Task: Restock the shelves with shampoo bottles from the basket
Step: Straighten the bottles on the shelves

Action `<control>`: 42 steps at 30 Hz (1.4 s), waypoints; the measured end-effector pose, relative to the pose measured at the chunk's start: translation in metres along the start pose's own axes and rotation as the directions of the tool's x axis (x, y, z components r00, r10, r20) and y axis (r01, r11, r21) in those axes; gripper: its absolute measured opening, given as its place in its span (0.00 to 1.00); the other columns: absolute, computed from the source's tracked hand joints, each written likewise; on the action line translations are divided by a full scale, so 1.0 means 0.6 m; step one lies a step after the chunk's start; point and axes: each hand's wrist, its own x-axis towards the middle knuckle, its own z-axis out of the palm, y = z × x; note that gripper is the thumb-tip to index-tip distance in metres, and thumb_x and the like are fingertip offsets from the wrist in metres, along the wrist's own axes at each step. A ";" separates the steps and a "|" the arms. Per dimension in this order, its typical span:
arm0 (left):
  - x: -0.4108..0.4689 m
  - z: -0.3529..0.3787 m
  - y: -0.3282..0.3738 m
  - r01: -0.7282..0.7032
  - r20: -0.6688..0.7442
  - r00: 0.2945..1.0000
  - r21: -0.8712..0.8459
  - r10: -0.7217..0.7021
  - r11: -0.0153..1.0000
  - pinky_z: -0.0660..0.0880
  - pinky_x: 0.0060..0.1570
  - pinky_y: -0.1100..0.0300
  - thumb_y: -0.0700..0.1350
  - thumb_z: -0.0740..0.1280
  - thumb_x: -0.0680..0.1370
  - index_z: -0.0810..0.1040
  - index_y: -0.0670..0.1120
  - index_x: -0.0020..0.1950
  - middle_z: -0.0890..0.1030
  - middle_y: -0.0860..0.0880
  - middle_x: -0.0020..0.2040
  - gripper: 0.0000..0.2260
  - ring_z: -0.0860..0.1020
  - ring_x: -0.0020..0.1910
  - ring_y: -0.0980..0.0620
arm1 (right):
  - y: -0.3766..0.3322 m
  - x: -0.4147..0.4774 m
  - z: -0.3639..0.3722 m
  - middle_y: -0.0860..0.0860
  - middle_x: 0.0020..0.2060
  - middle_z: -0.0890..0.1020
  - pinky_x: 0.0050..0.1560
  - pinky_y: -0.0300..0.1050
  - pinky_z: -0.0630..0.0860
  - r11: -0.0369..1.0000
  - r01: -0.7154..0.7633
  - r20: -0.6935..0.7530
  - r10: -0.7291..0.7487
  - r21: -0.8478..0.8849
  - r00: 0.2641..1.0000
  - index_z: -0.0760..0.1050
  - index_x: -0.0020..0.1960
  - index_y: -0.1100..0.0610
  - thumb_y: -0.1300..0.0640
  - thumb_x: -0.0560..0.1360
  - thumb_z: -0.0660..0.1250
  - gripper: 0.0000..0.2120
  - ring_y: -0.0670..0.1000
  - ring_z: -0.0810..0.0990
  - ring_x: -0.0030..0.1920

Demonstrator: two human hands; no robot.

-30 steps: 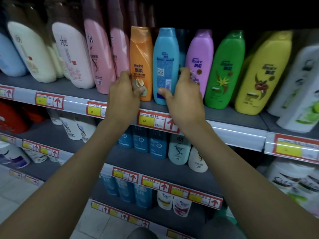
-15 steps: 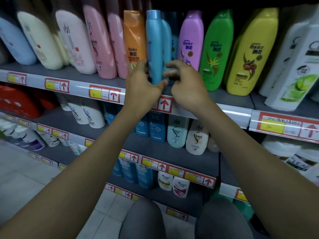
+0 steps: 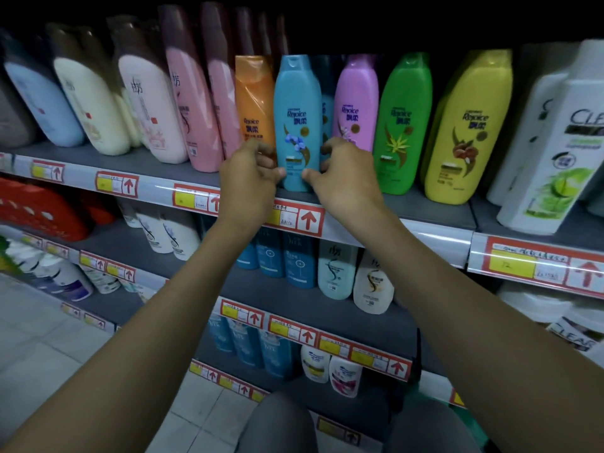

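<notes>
1. Item: blue Rejoice shampoo bottle (image 3: 298, 125). Loc: top shelf (image 3: 425, 209), front row, upright, label facing me. Sits btwn orange Rejoice bottle (image 3: 255, 103) on its left and purple Rejoice bottle (image 3: 356, 103) on its right; more blue btls show just behind it.
2. Left hand (image 3: 250, 178): fingers curled, thumb tip on the btl's lower left edge, pinching it lightly.
3. Right hand (image 3: 343, 174): same on the lower right edge, thumb and fingers curled round the base. So both hands pinch the one btl low down.
4. Step in hand, as I judge it: squaring the blue btl in its facing. Basket not in view.
5. How I'd do it well: keep the grip low, base flat on shelf, so nothing tips. Turn from the base, label square to the aisle. Line the front w/ the orange and purple neighbours, close to the shelf lip but not over the price strip (image 3: 295, 217).
6. Risk: gaps either side are tight; a wide twist could nudge the orange btl, which looks wrapped in shiny film and may slide.
7. Let go one hand at a time; check it stands alone.
</notes>
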 end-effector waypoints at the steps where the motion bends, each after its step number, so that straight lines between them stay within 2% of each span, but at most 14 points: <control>1: 0.002 0.003 -0.001 -0.003 -0.017 1.000 0.015 0.003 1.000 0.74 0.39 0.73 0.37 0.71 0.74 0.76 0.48 0.51 0.79 0.49 0.42 0.10 0.76 0.37 0.58 | -0.003 0.002 0.006 0.56 0.52 0.81 0.53 0.51 0.79 0.999 -0.001 -0.014 0.000 -0.037 1.000 0.73 0.60 0.59 0.51 0.73 0.72 0.19 0.57 0.80 0.51; 8: 0.006 0.014 -0.002 -0.052 -0.052 0.997 0.060 0.055 0.997 0.74 0.38 0.72 0.37 0.70 0.74 0.76 0.44 0.51 0.79 0.50 0.39 0.08 0.77 0.36 0.59 | -0.012 0.007 0.021 0.57 0.48 0.79 0.42 0.46 0.75 0.991 -0.010 -0.083 -0.002 -0.136 0.997 0.73 0.55 0.59 0.49 0.74 0.71 0.17 0.58 0.80 0.46; 12: 0.003 0.012 -0.001 -0.057 -0.042 0.997 0.073 0.060 0.996 0.76 0.41 0.67 0.39 0.70 0.75 0.76 0.44 0.52 0.78 0.51 0.40 0.08 0.77 0.37 0.59 | -0.016 -0.001 0.012 0.56 0.50 0.80 0.47 0.48 0.78 0.992 0.012 -0.038 -0.017 -0.129 0.999 0.73 0.57 0.60 0.50 0.75 0.70 0.17 0.58 0.80 0.48; 14: -0.005 0.010 0.003 -0.093 -0.060 0.993 0.086 0.098 0.992 0.75 0.41 0.69 0.41 0.71 0.75 0.75 0.45 0.53 0.79 0.51 0.43 0.09 0.76 0.38 0.61 | -0.011 -0.013 -0.006 0.56 0.51 0.81 0.51 0.50 0.79 0.992 0.043 -0.033 -0.047 -0.116 0.998 0.74 0.58 0.59 0.52 0.75 0.69 0.16 0.57 0.80 0.50; 17: -0.028 0.015 0.021 -0.245 -0.110 0.960 0.128 0.259 0.961 0.75 0.42 0.66 0.42 0.71 0.74 0.75 0.45 0.54 0.78 0.49 0.46 0.10 0.76 0.40 0.56 | 0.013 -0.042 -0.051 0.54 0.50 0.81 0.49 0.51 0.80 0.984 0.113 -0.158 -0.135 -0.139 0.978 0.75 0.57 0.58 0.56 0.75 0.69 0.13 0.54 0.81 0.48; 20: -0.037 0.047 0.058 -0.325 -0.015 0.945 0.104 0.328 0.940 0.72 0.42 0.72 0.43 0.72 0.73 0.74 0.45 0.56 0.77 0.49 0.49 0.14 0.76 0.37 0.58 | 0.043 -0.062 -0.095 0.54 0.54 0.79 0.47 0.53 0.78 0.967 0.131 -0.287 -0.192 -0.218 0.939 0.73 0.61 0.58 0.58 0.75 0.68 0.15 0.55 0.80 0.46; 22: -0.031 0.072 0.083 -0.314 0.041 0.949 0.103 0.312 0.944 0.73 0.48 0.67 0.44 0.73 0.72 0.73 0.44 0.61 0.77 0.46 0.54 0.20 0.79 0.42 0.52 | 0.057 -0.064 -0.111 0.55 0.59 0.74 0.49 0.54 0.77 0.960 0.092 -0.307 -0.174 -0.264 0.936 0.70 0.66 0.58 0.58 0.75 0.68 0.20 0.57 0.80 0.48; 25: -0.021 0.099 0.107 -0.272 0.053 0.962 0.112 0.268 0.956 0.72 0.57 0.58 0.46 0.73 0.72 0.69 0.42 0.66 0.76 0.44 0.59 0.26 0.76 0.56 0.46 | 0.070 -0.065 -0.119 0.56 0.64 0.69 0.50 0.54 0.78 0.937 0.078 -0.302 -0.187 -0.341 0.935 0.64 0.71 0.57 0.59 0.76 0.67 0.25 0.58 0.79 0.51; 28: -0.017 0.111 0.115 -0.234 0.059 0.972 0.098 0.229 0.967 0.76 0.56 0.50 0.47 0.74 0.72 0.64 0.43 0.68 0.77 0.42 0.59 0.30 0.77 0.56 0.44 | 0.077 -0.061 -0.116 0.56 0.66 0.67 0.44 0.54 0.78 0.908 0.063 -0.272 -0.190 -0.415 0.943 0.59 0.74 0.54 0.62 0.75 0.67 0.30 0.59 0.80 0.49; 32: -0.013 0.119 0.115 -0.166 0.078 0.984 0.050 0.162 0.985 0.75 0.48 0.57 0.45 0.73 0.72 0.61 0.44 0.68 0.78 0.42 0.58 0.30 0.79 0.52 0.44 | 0.083 -0.052 -0.108 0.56 0.66 0.67 0.35 0.50 0.74 0.868 0.046 -0.247 -0.191 -0.494 0.950 0.57 0.74 0.51 0.63 0.73 0.69 0.34 0.59 0.81 0.41; 35: -0.014 0.126 0.113 -0.147 0.067 0.988 0.071 0.142 0.987 0.74 0.48 0.56 0.45 0.73 0.73 0.60 0.43 0.68 0.77 0.42 0.59 0.30 0.78 0.53 0.43 | 0.088 -0.048 -0.107 0.56 0.66 0.67 0.33 0.48 0.72 0.859 0.040 -0.253 -0.194 -0.510 0.948 0.58 0.74 0.50 0.63 0.73 0.70 0.35 0.58 0.81 0.39; 37: -0.017 0.128 0.113 -0.157 0.032 0.987 0.086 0.155 0.984 0.73 0.47 0.57 0.45 0.73 0.73 0.60 0.43 0.68 0.77 0.41 0.58 0.30 0.78 0.52 0.43 | 0.090 -0.047 -0.109 0.55 0.66 0.66 0.33 0.47 0.71 0.862 0.045 -0.248 -0.195 -0.505 0.949 0.57 0.74 0.50 0.63 0.73 0.70 0.35 0.58 0.80 0.40; 42: -0.025 0.127 0.113 -0.194 -0.004 0.981 0.100 0.195 0.976 0.77 0.48 0.54 0.46 0.75 0.72 0.62 0.41 0.69 0.77 0.41 0.57 0.32 0.78 0.52 0.43 | 0.091 -0.055 -0.117 0.54 0.67 0.66 0.40 0.52 0.80 0.885 0.084 -0.238 -0.213 -0.457 0.947 0.58 0.74 0.50 0.62 0.75 0.67 0.31 0.57 0.81 0.46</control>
